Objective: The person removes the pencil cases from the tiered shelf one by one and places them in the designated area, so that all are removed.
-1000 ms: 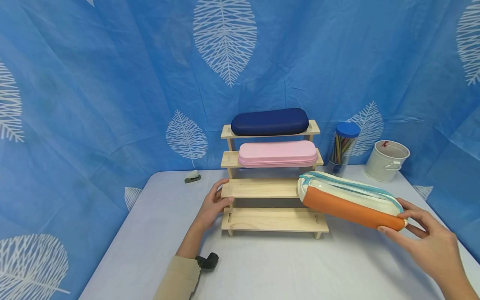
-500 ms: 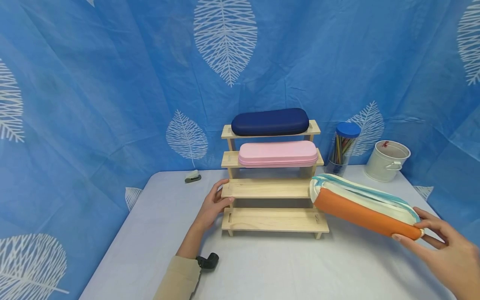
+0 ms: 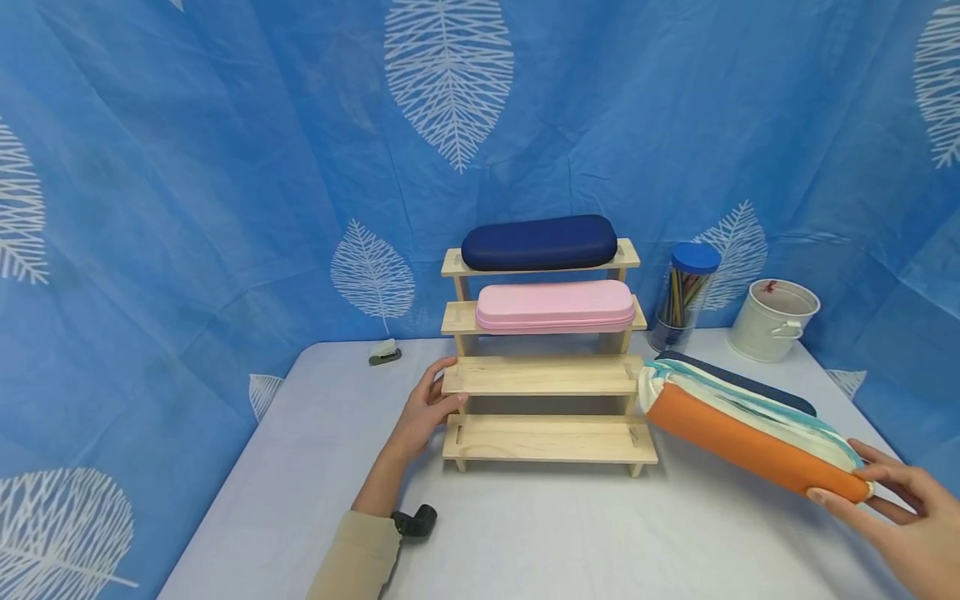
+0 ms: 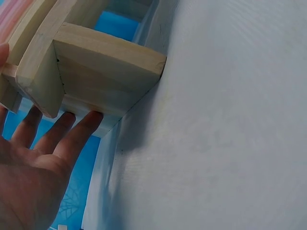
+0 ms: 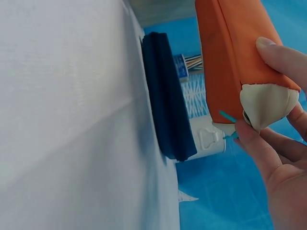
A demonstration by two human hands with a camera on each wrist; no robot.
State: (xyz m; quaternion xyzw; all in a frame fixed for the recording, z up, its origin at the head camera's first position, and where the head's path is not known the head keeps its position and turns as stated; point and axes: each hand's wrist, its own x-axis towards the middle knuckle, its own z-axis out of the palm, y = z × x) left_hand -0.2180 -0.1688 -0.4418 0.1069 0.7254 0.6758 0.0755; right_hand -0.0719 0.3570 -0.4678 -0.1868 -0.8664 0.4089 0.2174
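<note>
My right hand pinches the right end of an orange and cream pencil case with a teal zip. The case hangs tilted above the table, its left end close to the shelf; the right wrist view shows thumb and fingers on opposite sides of its end. My left hand holds the left side of a four-step wooden display shelf, thumb in front and fingers along the side panel. A navy pencil case lies on the top step, a pink one on the step below. The two lower steps are bare.
A dark blue pencil case lies on the table behind the orange one, partly hidden in the head view. Behind it stand a blue-lidded jar of pencils and a white bucket. A small stapler lies left of the shelf.
My right hand has carried the orange and cream pencil case right and down, away from the shelf, uncovering part of the dark blue case behind. The left hand has stayed put.
</note>
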